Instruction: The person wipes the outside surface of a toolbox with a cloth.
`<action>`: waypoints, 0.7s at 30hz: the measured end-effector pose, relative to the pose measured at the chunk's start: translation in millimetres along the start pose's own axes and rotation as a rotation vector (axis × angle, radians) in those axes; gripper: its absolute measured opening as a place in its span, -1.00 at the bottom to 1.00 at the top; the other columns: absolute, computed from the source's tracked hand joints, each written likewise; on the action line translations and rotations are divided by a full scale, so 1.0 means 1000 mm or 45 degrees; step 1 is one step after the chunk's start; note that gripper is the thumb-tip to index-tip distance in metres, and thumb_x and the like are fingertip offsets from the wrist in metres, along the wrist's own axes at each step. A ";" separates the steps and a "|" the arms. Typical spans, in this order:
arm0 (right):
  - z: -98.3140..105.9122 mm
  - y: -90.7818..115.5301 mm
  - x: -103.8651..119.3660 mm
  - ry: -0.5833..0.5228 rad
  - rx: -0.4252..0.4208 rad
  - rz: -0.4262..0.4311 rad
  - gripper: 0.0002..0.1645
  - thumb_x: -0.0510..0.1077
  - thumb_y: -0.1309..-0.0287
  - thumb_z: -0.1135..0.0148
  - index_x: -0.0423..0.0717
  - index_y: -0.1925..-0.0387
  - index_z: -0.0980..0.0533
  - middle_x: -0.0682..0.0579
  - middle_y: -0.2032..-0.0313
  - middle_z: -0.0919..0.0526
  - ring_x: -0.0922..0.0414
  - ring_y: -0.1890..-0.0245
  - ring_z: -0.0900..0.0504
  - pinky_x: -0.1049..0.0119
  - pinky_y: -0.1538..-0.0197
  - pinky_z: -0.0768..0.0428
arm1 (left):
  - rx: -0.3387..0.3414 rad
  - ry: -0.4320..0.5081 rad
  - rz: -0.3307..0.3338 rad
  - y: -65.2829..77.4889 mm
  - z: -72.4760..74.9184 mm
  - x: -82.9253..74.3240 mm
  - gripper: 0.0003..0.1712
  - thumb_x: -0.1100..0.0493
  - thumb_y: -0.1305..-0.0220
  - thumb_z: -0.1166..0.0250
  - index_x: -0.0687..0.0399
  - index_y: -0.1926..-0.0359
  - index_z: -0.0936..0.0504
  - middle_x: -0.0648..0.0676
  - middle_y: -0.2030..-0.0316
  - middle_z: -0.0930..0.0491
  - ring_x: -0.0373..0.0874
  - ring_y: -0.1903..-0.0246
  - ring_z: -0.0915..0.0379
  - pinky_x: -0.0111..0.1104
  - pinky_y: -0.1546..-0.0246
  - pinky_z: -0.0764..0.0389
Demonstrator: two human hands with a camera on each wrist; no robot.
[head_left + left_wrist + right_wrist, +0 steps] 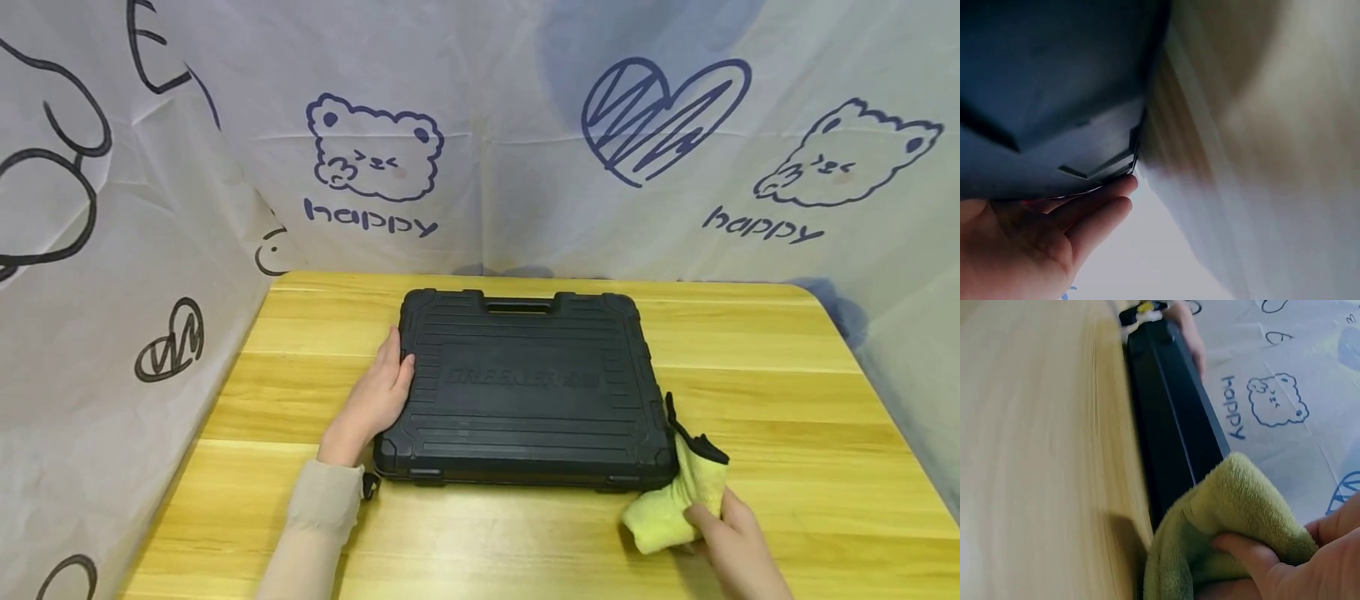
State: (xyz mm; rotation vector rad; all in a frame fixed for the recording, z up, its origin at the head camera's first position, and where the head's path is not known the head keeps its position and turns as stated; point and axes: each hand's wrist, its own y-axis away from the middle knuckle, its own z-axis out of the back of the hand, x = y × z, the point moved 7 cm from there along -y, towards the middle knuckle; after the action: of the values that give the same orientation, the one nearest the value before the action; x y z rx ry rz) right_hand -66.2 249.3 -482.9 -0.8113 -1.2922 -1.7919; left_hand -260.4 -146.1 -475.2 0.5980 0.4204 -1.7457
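A black hard-shell tool case [525, 379] lies lid up on the wooden table, its carry handle at the far side and raised lettering across the lid. Along its left edge rests my left hand [378, 392], fingers extended against the side wall; in the left wrist view those fingers [1100, 215] lie nearly straight beside the dark case [1054, 81]. My right hand [735, 533] pinches a folded yellow-green cloth [663, 517] with dark trim at the case's front right corner. In the right wrist view the thumb presses into the cloth [1241, 500], which covers the near end of the case.
Wooden tabletop [787, 400] extends on both sides of the case and in front of it. White fabric printed with bears, hearts and the word happy hangs behind the table [517, 183] and along its left side. A small black item [370, 485] sits by the left cuff.
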 end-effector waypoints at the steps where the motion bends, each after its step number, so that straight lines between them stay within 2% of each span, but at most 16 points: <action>1: -0.001 0.001 -0.002 -0.069 0.009 -0.033 -0.47 -0.38 -0.28 0.19 -0.44 -0.26 -0.05 -0.17 0.12 -0.42 0.20 0.30 -0.47 0.35 0.30 -0.55 | -0.001 0.000 -0.001 0.000 0.000 0.000 -0.25 -0.11 -0.49 0.37 0.20 -0.45 0.39 0.22 -0.46 0.26 0.06 -0.42 0.25 -0.08 -0.35 -0.02; 3: -0.004 0.002 -0.004 -0.179 0.016 -0.049 -0.46 -0.39 -0.28 0.18 -0.44 -0.26 -0.03 -0.08 0.16 -0.43 0.23 0.33 -0.48 0.36 0.30 -0.56 | 0.006 0.000 -0.005 0.001 0.000 0.000 -0.25 -0.11 -0.49 0.38 0.20 -0.45 0.39 0.22 -0.46 0.27 0.06 -0.42 0.26 -0.07 -0.35 0.00; 5: -0.008 0.003 -0.005 -0.316 0.059 -0.051 -0.40 -0.39 -0.29 0.23 -0.41 -0.33 0.06 -0.16 0.02 -0.39 0.30 0.26 -0.50 0.37 0.18 -0.59 | 0.012 0.001 -0.005 0.001 0.000 0.000 -0.25 -0.13 -0.48 0.38 0.18 -0.45 0.40 0.22 -0.46 0.27 0.05 -0.42 0.26 -0.08 -0.36 0.01; 6: -0.010 0.003 -0.006 -0.389 0.086 -0.059 -0.37 -0.39 -0.31 0.27 -0.38 -0.37 0.13 -0.22 -0.09 -0.32 0.33 0.19 -0.51 0.38 0.09 -0.57 | 0.016 0.002 -0.006 0.001 0.000 0.000 -0.24 -0.13 -0.48 0.39 0.18 -0.45 0.40 0.22 -0.46 0.28 0.05 -0.42 0.27 -0.08 -0.36 0.02; 8: -0.014 0.004 -0.006 -0.553 0.139 -0.080 -0.29 -0.40 -0.32 0.36 -0.33 -0.41 0.31 -0.29 -0.30 -0.05 0.24 -0.07 -0.44 0.35 -0.10 -0.47 | 0.023 0.004 -0.009 0.001 -0.001 0.000 -0.24 -0.15 -0.48 0.40 0.18 -0.45 0.40 0.20 -0.46 0.28 0.04 -0.43 0.28 -0.09 -0.37 0.03; 10: -0.019 0.006 -0.006 -0.725 0.201 -0.121 -0.24 -0.40 -0.33 0.43 -0.24 -0.40 0.50 -0.23 -0.39 0.27 0.12 -0.29 -0.18 0.27 -0.22 -0.34 | 0.022 0.006 -0.011 0.000 -0.001 0.001 -0.23 -0.16 -0.47 0.40 0.19 -0.45 0.38 0.20 -0.46 0.28 0.03 -0.43 0.28 -0.09 -0.37 0.03; 13: -0.025 0.007 -0.003 -0.931 0.259 -0.170 -0.19 -0.40 -0.33 0.48 -0.14 -0.35 0.68 -0.22 -0.40 0.42 -0.06 -0.39 0.20 0.17 -0.29 -0.23 | 0.022 0.010 -0.014 -0.001 -0.002 0.001 -0.23 -0.17 -0.47 0.41 0.20 -0.45 0.37 0.19 -0.46 0.29 0.03 -0.43 0.28 -0.09 -0.37 0.03; 18: -0.033 0.011 0.004 -1.112 0.337 -0.254 -0.24 -0.38 -0.36 0.52 -0.16 -0.33 0.68 -0.29 -0.39 0.43 -0.12 -0.37 0.20 0.15 -0.31 -0.18 | 0.023 0.017 -0.014 -0.001 -0.001 0.001 -0.24 -0.16 -0.47 0.41 0.15 -0.45 0.41 0.19 -0.46 0.30 0.03 -0.43 0.29 -0.10 -0.37 0.04; 21: -0.040 0.012 0.008 -1.234 0.396 -0.322 -0.27 -0.34 -0.38 0.54 -0.14 -0.36 0.63 -0.26 -0.40 0.46 -0.12 -0.38 0.23 0.17 -0.34 -0.14 | 0.018 0.023 -0.011 -0.001 -0.001 0.002 -0.24 -0.15 -0.47 0.40 0.15 -0.45 0.41 0.19 -0.46 0.29 0.03 -0.43 0.29 -0.10 -0.37 0.03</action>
State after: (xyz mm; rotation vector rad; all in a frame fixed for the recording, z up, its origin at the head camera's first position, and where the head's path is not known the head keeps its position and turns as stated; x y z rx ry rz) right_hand -61.9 207.0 -481.5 -1.4603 -2.2985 -1.3086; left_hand -261.6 -146.9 -476.9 0.6229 0.4240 -1.7541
